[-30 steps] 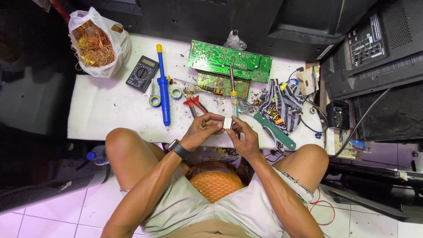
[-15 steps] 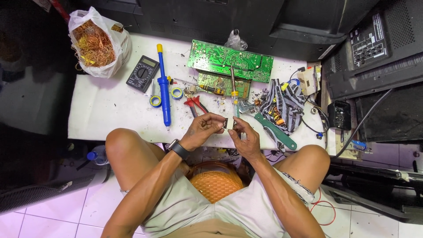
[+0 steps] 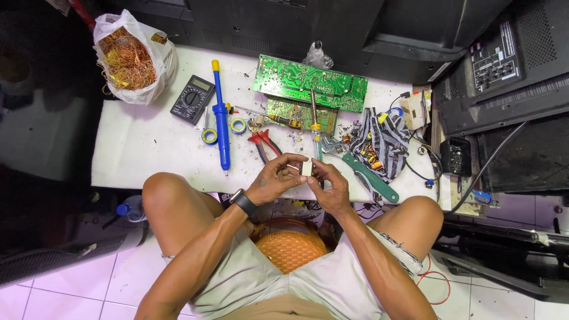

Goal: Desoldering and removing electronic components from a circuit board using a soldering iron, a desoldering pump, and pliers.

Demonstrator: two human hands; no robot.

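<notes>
Both my hands meet over the near edge of the white table [image 3: 142, 148] and pinch one small pale rectangular component [image 3: 306, 168] between their fingertips. My left hand [image 3: 277, 178], with a dark watch on its wrist, holds it from the left. From the right, my right hand [image 3: 329, 186] holds the same part. Just beyond the hands lie red-handled pliers [image 3: 261, 142] and a teal-handled tool [image 3: 370, 176].
Further back lie a green circuit board [image 3: 308, 83], a smaller board [image 3: 296, 115], a blue desoldering pump [image 3: 220, 124], a multimeter [image 3: 192, 99], solder rolls [image 3: 209, 136] and a bag of copper wire [image 3: 127, 59]. An orange basket [image 3: 290, 249] sits between my knees. Black electronics casings [image 3: 504, 77] stand at right.
The hands stay together over the table edge; the fingers have shifted slightly around the small component. Nothing else has moved.
</notes>
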